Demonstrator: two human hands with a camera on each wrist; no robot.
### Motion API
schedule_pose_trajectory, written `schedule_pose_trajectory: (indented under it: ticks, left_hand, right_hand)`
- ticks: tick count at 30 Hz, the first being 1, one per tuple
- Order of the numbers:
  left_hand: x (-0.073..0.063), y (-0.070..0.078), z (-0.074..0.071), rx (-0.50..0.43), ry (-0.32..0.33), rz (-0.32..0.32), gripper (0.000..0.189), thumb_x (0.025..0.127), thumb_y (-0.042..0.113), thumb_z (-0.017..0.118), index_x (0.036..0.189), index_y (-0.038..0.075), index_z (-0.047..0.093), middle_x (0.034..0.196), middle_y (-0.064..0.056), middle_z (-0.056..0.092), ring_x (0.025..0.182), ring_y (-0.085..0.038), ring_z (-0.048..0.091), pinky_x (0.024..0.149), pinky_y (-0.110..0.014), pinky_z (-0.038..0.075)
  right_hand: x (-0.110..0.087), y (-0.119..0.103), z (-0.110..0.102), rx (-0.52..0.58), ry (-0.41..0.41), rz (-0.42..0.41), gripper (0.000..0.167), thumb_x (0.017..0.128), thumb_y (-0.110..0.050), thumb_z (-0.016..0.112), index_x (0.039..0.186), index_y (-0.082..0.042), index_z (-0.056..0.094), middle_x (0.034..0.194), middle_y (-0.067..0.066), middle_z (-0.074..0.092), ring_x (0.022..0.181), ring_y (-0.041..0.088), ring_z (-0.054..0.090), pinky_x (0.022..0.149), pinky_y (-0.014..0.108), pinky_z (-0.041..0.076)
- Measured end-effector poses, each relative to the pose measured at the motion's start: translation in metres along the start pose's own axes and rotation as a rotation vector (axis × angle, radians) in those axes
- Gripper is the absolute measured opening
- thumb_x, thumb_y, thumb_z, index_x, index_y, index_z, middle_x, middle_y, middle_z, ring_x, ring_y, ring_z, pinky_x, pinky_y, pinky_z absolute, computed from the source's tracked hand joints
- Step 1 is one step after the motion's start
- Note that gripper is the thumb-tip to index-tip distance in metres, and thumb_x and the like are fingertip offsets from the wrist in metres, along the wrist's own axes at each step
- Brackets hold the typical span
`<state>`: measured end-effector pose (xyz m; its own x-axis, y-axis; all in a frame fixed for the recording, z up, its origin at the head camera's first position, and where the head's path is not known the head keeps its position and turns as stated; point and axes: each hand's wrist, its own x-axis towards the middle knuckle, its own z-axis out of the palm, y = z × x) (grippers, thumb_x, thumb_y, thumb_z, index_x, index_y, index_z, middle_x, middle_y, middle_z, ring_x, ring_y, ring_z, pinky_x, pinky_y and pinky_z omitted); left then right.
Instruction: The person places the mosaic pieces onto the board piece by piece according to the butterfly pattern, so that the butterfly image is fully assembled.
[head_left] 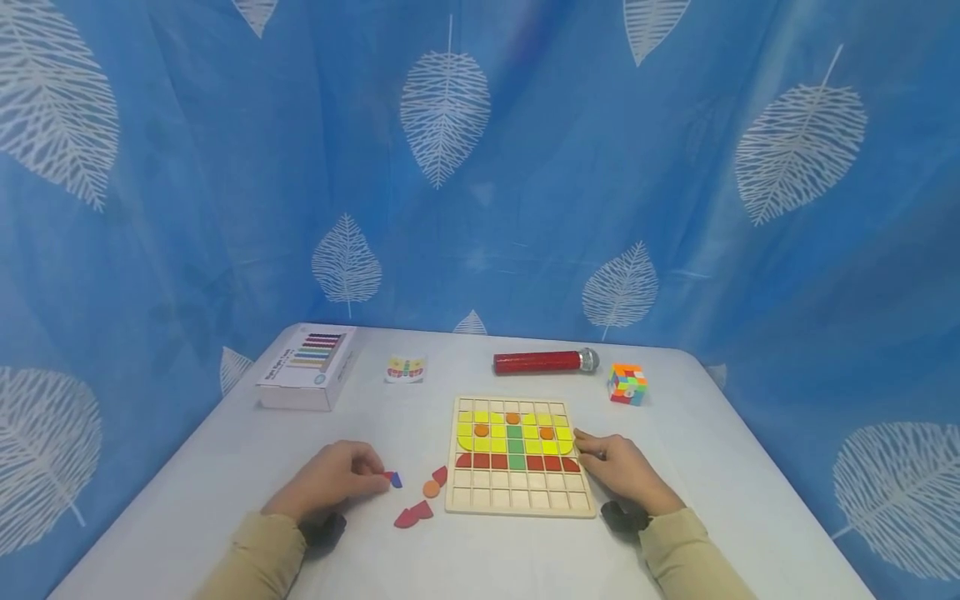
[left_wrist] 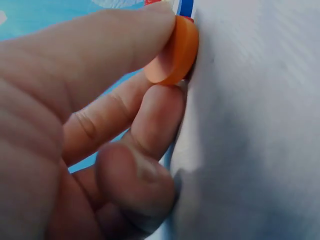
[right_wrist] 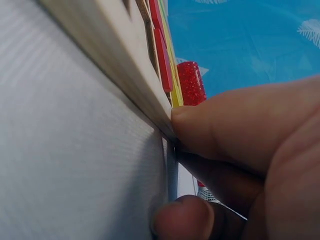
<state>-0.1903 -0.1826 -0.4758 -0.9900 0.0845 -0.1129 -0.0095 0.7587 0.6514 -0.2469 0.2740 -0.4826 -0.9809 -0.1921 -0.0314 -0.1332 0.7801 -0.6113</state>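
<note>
My left hand is low over the table, left of the board. In the left wrist view its thumb and a finger pinch an orange disc, which the hand hides in the head view. A red piece and a blue piece show at the fingertips. The wooden grid board carries yellow, green, red and orange pieces in a butterfly-like pattern. My right hand grips the board's right edge, the thumb against its side in the right wrist view.
Between left hand and board lie another orange disc and several red pieces. Farther back are a white box, a small pattern card, a red microphone and a colored puzzle cube. A blue curtain hangs behind.
</note>
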Motion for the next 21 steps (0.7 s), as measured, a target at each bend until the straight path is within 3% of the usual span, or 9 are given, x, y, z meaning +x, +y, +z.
schedule_pose_trajectory:
  ticks: [4, 10, 13, 17, 21]
  left_hand:
    - [-0.001, -0.001, -0.001, 0.001, 0.016, -0.004, 0.021, 0.081, 0.034, 0.087, 0.090, 0.021, 0.074, 0.086, 0.004, 0.065, 0.085, -0.016, 0.058, 0.075, -0.034, 0.050]
    - [0.001, -0.006, -0.010, -0.001, 0.095, -0.099, 0.019, 0.089, 0.035, 0.080, 0.097, 0.019, 0.073, 0.091, 0.003, 0.067, 0.089, -0.018, 0.060, 0.084, -0.044, 0.053]
    - [0.004, -0.009, -0.012, 0.014, 0.133, -0.117, 0.022, 0.091, 0.034, 0.077, 0.104, 0.017, 0.072, 0.096, 0.001, 0.069, 0.093, -0.019, 0.062, 0.088, -0.048, 0.054]
    - [0.006, -0.008, -0.007, 0.035, 0.170, -0.092, 0.028, 0.090, 0.037, 0.079, 0.111, 0.020, 0.073, 0.104, 0.000, 0.069, 0.103, -0.022, 0.064, 0.092, -0.051, 0.054]
    - [0.008, -0.003, 0.002, 0.076, 0.161, -0.019, 0.030, 0.083, 0.039, 0.085, 0.107, 0.023, 0.076, 0.100, 0.004, 0.067, 0.096, -0.017, 0.063, 0.089, -0.045, 0.056]
  right_hand:
    - [0.001, 0.000, 0.001, -0.013, 0.001, -0.004, 0.040, 0.097, -0.022, 0.069, 0.135, -0.011, 0.067, 0.150, 0.004, 0.057, 0.145, 0.040, 0.043, 0.112, 0.061, 0.039]
    - [0.002, -0.002, 0.001, -0.009, -0.001, 0.016, 0.041, 0.098, -0.025, 0.069, 0.137, -0.012, 0.066, 0.152, 0.003, 0.056, 0.146, 0.039, 0.043, 0.113, 0.061, 0.038]
    - [0.002, -0.002, 0.000, -0.008, 0.001, 0.024, 0.042, 0.098, -0.024, 0.069, 0.138, -0.013, 0.066, 0.152, 0.003, 0.055, 0.147, 0.040, 0.042, 0.113, 0.062, 0.038]
    - [0.001, 0.000, 0.001, -0.006, 0.000, 0.020, 0.041, 0.098, -0.024, 0.069, 0.137, -0.012, 0.066, 0.152, 0.003, 0.055, 0.147, 0.040, 0.042, 0.113, 0.061, 0.037]
    - [0.000, 0.001, 0.000, -0.007, 0.005, 0.000, 0.041, 0.097, -0.022, 0.069, 0.136, -0.011, 0.066, 0.151, 0.003, 0.056, 0.146, 0.039, 0.043, 0.114, 0.060, 0.037]
